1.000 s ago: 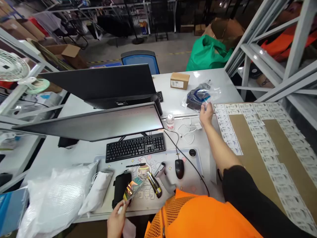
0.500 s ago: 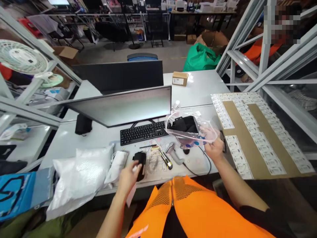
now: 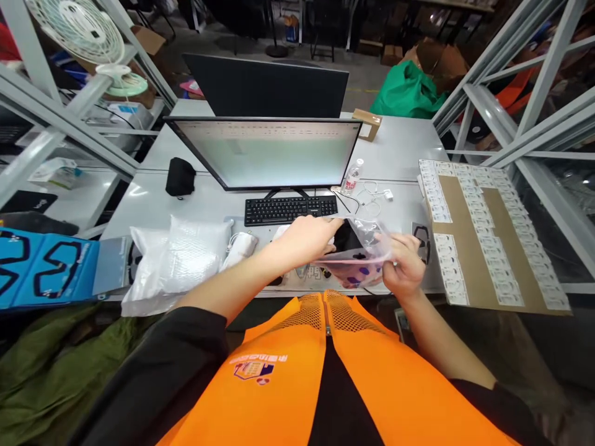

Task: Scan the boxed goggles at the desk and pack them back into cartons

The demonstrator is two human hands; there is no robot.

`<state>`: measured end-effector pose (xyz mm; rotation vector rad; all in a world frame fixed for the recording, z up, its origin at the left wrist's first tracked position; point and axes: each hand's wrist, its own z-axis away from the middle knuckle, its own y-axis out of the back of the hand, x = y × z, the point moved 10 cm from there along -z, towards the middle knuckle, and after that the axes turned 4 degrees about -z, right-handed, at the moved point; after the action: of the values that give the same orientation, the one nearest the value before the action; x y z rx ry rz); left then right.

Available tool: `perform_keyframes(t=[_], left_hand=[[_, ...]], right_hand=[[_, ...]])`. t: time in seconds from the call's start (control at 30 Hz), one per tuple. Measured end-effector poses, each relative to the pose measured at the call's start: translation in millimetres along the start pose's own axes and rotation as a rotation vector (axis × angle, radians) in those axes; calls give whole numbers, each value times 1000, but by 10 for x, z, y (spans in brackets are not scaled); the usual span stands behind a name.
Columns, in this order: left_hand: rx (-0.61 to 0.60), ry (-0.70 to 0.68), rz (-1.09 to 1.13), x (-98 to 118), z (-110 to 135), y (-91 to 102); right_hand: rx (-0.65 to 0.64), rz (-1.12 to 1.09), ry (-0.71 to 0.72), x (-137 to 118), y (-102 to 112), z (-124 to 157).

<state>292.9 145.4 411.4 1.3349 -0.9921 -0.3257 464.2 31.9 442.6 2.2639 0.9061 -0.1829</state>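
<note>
I hold a clear plastic bag (image 3: 367, 244) with a dark item inside, in front of my chest above the desk's near edge. My right hand (image 3: 404, 263) grips the bag's right side, fingers curled round it. My left hand (image 3: 309, 238) is closed on the bag's left edge, just in front of the black keyboard (image 3: 290, 209). Under the bag lie a desk mat and small tools, mostly hidden by my hands.
A lit monitor (image 3: 269, 152) stands behind the keyboard, a second one (image 3: 264, 87) behind it. White padded bags (image 3: 179, 257) lie at the left, a cardboard sheet of labels (image 3: 483, 229) at the right. A small bottle (image 3: 352, 176), white cables (image 3: 372, 195) and a small box (image 3: 367, 124) sit farther back.
My right hand has carried the clear bag from the far desk down to my chest. My left hand left the items on the mat and took hold of the bag's left edge.
</note>
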Motion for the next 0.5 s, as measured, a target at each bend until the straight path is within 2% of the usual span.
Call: perform_keyframes(t=[0.07,0.13,0.23,0.3,0.33,0.4,0.47,0.5], left_hand=[[-31,-24,4,14,21,-110],[-20,-45,47,41,79,-97],[24,-43,260,53,205,76],[57,-28,565,2,304,251],[121,-5,735,-79,359,386],[371,78,1005,-377,514,733],[667,140,1121,-691,735,1088],[764,150,1138,-791,829,1230]], right_hand=[[-17,40,-42,17,-9,49],[-42,67,-82,45,-15,118],[-62,96,-132,110,-3,232],[-79,124,-163,207,9,309],[-85,141,-178,281,23,350],[-89,186,-224,499,79,455],[-84,253,-310,811,167,611],[-81,289,-367,990,213,712]])
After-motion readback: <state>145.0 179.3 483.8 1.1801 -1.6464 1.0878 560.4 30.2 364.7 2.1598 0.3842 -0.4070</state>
